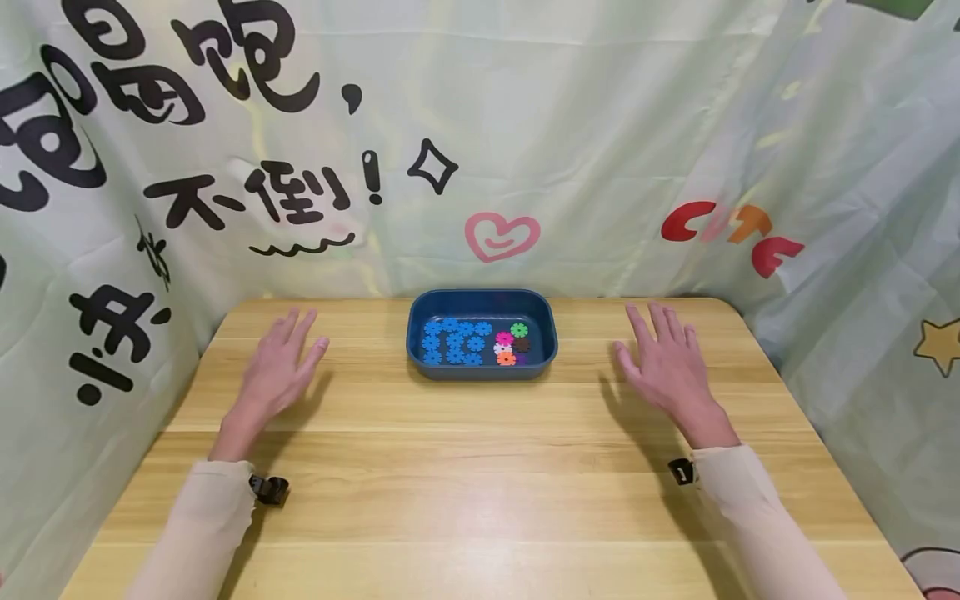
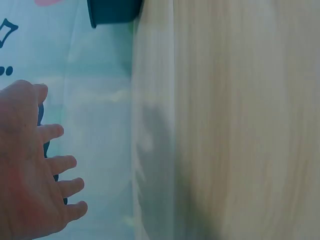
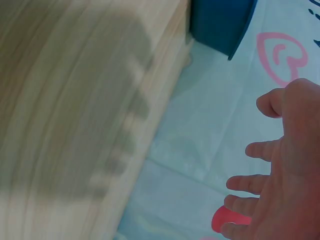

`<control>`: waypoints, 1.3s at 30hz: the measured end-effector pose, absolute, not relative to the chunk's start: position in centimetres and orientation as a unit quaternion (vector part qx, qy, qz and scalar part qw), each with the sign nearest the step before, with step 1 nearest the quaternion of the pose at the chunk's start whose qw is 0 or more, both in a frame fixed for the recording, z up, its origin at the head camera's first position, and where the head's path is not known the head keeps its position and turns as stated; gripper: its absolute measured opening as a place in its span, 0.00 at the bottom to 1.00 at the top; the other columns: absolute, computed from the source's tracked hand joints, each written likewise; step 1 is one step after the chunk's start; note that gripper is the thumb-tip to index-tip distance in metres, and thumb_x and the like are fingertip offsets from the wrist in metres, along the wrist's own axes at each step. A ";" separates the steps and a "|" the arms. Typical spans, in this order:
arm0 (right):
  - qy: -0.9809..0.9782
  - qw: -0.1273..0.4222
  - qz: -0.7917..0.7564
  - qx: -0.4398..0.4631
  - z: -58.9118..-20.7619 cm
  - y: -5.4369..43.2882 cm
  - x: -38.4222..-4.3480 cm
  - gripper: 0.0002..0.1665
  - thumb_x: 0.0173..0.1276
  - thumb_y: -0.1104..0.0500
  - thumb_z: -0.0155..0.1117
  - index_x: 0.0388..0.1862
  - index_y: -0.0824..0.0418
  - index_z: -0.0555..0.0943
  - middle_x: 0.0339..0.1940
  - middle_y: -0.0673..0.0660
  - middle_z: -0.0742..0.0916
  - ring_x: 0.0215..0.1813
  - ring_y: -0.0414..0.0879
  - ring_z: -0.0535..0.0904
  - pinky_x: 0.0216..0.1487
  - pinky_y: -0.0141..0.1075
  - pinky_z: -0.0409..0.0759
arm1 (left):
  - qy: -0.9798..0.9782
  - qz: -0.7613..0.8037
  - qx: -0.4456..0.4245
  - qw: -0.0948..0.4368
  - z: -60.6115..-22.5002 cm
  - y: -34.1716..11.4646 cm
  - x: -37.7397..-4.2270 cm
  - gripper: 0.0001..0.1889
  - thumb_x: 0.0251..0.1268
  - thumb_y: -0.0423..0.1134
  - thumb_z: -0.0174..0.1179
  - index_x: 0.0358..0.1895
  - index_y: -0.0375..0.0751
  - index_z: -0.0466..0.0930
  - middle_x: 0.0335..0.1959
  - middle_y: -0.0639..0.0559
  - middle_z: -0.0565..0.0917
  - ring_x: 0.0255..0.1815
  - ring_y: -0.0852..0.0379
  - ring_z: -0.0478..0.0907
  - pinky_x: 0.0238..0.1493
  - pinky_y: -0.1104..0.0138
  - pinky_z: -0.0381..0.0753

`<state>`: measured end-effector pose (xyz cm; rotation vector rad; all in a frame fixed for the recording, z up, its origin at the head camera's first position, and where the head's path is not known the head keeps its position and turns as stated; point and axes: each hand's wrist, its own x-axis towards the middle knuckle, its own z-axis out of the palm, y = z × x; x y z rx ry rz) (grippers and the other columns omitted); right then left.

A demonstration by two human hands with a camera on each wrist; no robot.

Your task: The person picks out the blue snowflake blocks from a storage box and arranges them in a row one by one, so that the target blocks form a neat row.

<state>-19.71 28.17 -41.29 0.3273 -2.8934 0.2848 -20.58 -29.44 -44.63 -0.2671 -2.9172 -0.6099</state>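
Note:
At the far middle of the table stands a dark blue tray (image 1: 482,373). Many blue flower-shaped pieces (image 1: 454,342) lie in its left part. On its right side are a green piece (image 1: 519,330), a pink one (image 1: 504,338), a brown one (image 1: 521,344), an orange one (image 1: 506,358), plus white and purple ones. My left hand (image 1: 276,371) hovers left of the tray, fingers spread, holding nothing. To the right of the tray my right hand (image 1: 671,367) is held over the table, fingers apart and nothing in it. Both wrist views catch only a corner of the tray.
The wooden table (image 1: 465,483) reaches back to a pale printed curtain (image 1: 600,150), which also hangs along both sides. Small black wrist cameras, left (image 1: 270,490) and right (image 1: 681,472), sit at the sleeve cuffs. Shadows of both arms fall on the tabletop.

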 end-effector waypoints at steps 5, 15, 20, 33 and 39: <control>-0.978 0.128 0.107 0.128 -41.0 27.1 -19.7 0.39 0.80 0.45 0.48 0.80 0.64 0.58 0.77 0.74 0.60 0.76 0.71 0.53 0.72 0.68 0.51 | -0.958 -0.253 -0.102 0.086 -45.5 -28.0 -20.7 0.35 0.83 0.58 0.38 0.82 0.44 0.50 0.82 0.35 0.45 0.78 0.27 0.45 0.72 0.30 0.46; -0.958 0.166 0.171 0.159 -40.4 24.3 -20.2 0.36 0.78 0.48 0.55 0.78 0.63 0.63 0.74 0.73 0.65 0.73 0.71 0.60 0.69 0.68 0.59 | -0.909 -0.377 -0.143 0.103 -45.4 -24.8 -21.5 0.31 0.83 0.52 0.43 0.81 0.43 0.55 0.79 0.36 0.56 0.78 0.33 0.52 0.73 0.33 0.50; -0.946 0.173 0.218 0.167 -40.2 22.6 -20.9 0.35 0.78 0.49 0.57 0.77 0.62 0.65 0.72 0.70 0.68 0.71 0.68 0.63 0.67 0.66 0.65 | -0.879 -0.437 -0.158 0.104 -45.6 -23.4 -21.9 0.29 0.83 0.49 0.46 0.80 0.42 0.58 0.78 0.37 0.60 0.75 0.31 0.59 0.70 0.36 0.62; -0.907 0.175 0.324 0.203 -41.4 18.1 -22.5 0.28 0.78 0.51 0.59 0.71 0.62 0.72 0.63 0.63 0.76 0.62 0.59 0.74 0.60 0.58 0.76 | -0.789 -0.598 -0.140 0.022 -47.4 -19.3 -22.3 0.26 0.82 0.44 0.50 0.77 0.40 0.63 0.74 0.35 0.66 0.71 0.35 0.68 0.68 0.46 0.71; -0.894 0.130 0.379 0.202 -41.7 16.6 -23.4 0.28 0.78 0.53 0.59 0.72 0.60 0.71 0.65 0.63 0.76 0.60 0.61 0.77 0.61 0.56 0.78 | -0.759 -0.639 -0.123 0.005 -47.6 -18.1 -22.5 0.26 0.81 0.42 0.53 0.76 0.39 0.64 0.73 0.36 0.67 0.70 0.36 0.69 0.63 0.44 0.76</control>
